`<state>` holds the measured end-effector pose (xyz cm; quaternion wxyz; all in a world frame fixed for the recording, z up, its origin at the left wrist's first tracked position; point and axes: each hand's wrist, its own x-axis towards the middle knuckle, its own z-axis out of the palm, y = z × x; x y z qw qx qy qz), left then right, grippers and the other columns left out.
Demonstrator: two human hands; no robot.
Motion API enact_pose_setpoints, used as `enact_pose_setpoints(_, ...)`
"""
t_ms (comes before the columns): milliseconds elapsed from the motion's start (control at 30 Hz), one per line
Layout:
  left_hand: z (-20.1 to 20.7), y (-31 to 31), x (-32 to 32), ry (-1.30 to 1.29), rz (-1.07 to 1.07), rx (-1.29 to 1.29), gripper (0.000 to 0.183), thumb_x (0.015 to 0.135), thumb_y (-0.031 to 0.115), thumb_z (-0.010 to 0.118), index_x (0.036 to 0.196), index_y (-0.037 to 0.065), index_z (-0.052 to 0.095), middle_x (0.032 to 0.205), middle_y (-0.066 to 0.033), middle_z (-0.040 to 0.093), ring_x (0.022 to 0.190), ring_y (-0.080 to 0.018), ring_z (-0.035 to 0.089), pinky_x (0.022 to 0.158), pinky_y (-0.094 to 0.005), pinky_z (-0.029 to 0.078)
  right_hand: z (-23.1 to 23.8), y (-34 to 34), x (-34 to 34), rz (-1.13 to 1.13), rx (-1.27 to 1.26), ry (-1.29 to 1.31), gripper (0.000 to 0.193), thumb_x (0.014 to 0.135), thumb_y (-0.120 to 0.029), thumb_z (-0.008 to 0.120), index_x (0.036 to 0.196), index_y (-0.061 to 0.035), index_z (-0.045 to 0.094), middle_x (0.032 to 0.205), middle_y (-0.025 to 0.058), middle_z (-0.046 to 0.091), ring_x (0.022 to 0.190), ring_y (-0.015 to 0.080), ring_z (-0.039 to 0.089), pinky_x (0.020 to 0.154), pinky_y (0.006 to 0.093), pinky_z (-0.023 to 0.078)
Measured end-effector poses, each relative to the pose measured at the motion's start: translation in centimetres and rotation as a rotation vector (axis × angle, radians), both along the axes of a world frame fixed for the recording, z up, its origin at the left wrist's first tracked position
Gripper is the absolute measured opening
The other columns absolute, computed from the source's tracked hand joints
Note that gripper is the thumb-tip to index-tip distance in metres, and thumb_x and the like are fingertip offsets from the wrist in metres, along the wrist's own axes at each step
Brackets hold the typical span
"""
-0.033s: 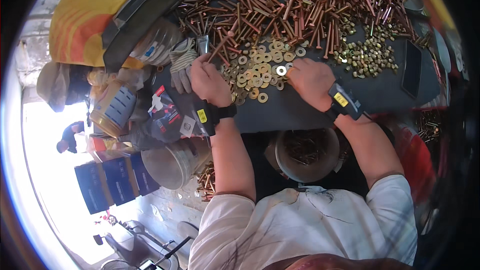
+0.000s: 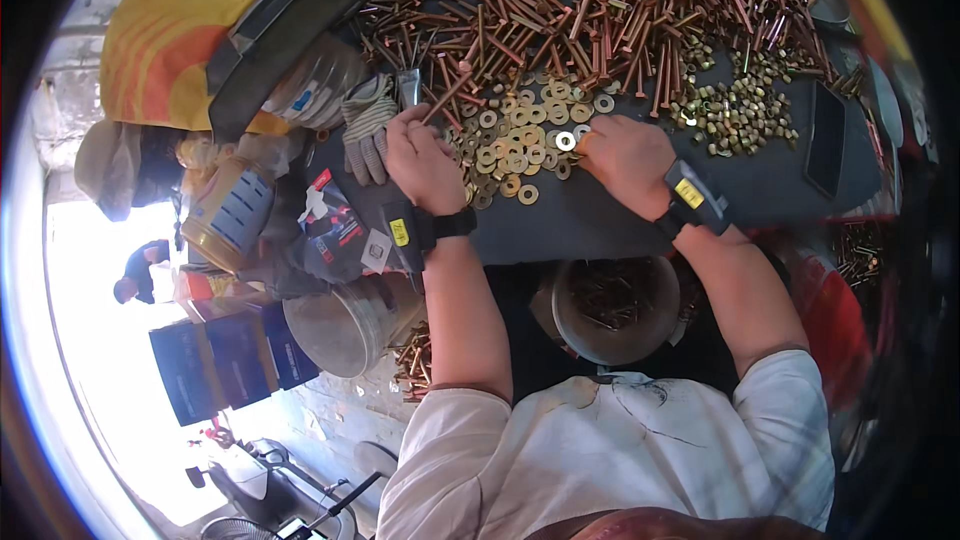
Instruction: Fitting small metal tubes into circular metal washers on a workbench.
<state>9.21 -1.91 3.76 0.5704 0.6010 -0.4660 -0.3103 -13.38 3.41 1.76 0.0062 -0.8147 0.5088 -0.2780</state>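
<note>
My left hand (image 2: 427,162) is at the left edge of a heap of washers (image 2: 520,128), its fingers curled in. A long coppery bolt (image 2: 447,94) slants away from its fingertips; whether they grip it cannot be made out. My right hand (image 2: 630,160) reaches down at the heap's right side with its fingers bent together. Right at those fingertips shows a bright silvery washer (image 2: 566,141); what is between them is hidden. Both wrists wear a strapped dark device. Behind the washers spreads a large pile of bolts (image 2: 560,15).
Small brass-coloured nuts (image 2: 740,110) lie to the right, beside a dark phone-like slab (image 2: 826,140). A striped work glove (image 2: 369,130), a printed packet (image 2: 331,215) and a yellowish jar (image 2: 228,215) are on the left. Below the table edge stands a bucket (image 2: 614,348) with bolts inside.
Very little differs. The fingers of my left hand have shifted slightly, and the whole picture sits a touch further right. The right hand stays at the washers.
</note>
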Motion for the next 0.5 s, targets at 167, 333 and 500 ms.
enact_pose_setpoints(167, 0.8, 0.2, -1.1, 0.672, -0.311, 0.219, 0.023, 0.095, 0.017, 0.044, 0.107, 0.0, 0.055, 0.074, -0.0014, 0.052, 0.056, -0.0087, 0.048, 0.046, -0.0222, 0.041, 1.5, -0.8, -1.8, -0.078, 0.165, -0.306, 0.012, 0.077, -0.011, 0.068, 0.085, -0.0041, 0.064, 0.073, 0.0047, 0.063, 0.063, 0.0213, 0.062, 0.057, 0.0302, 0.048)
enact_pose_setpoints(333, 0.2, 0.9, -4.1, 0.753, -0.547, 0.267, 0.02, 0.093, 0.015, 0.053, 0.105, -0.001, 0.055, 0.073, -0.0027, 0.052, 0.059, -0.0097, 0.049, 0.049, -0.0223, 0.043, 3.4, -1.6, -2.5, -0.323, 0.329, -0.947, 0.012, 0.082, -0.005, 0.065, 0.093, -0.0008, 0.065, 0.078, 0.007, 0.067, 0.064, 0.0105, 0.063, 0.057, 0.0225, 0.047)
enact_pose_setpoints(500, -0.7, 1.5, -7.3, 0.763, -0.652, 0.335, 0.018, 0.092, 0.012, 0.053, 0.104, -0.002, 0.055, 0.073, -0.0043, 0.053, 0.059, -0.0111, 0.051, 0.05, -0.0228, 0.046, 3.2, -1.1, -2.4, -0.189, 0.157, -1.024, 0.016, 0.081, 0.001, 0.065, 0.097, 0.0029, 0.063, 0.083, 0.0064, 0.066, 0.07, 0.0113, 0.064, 0.063, 0.0222, 0.051)
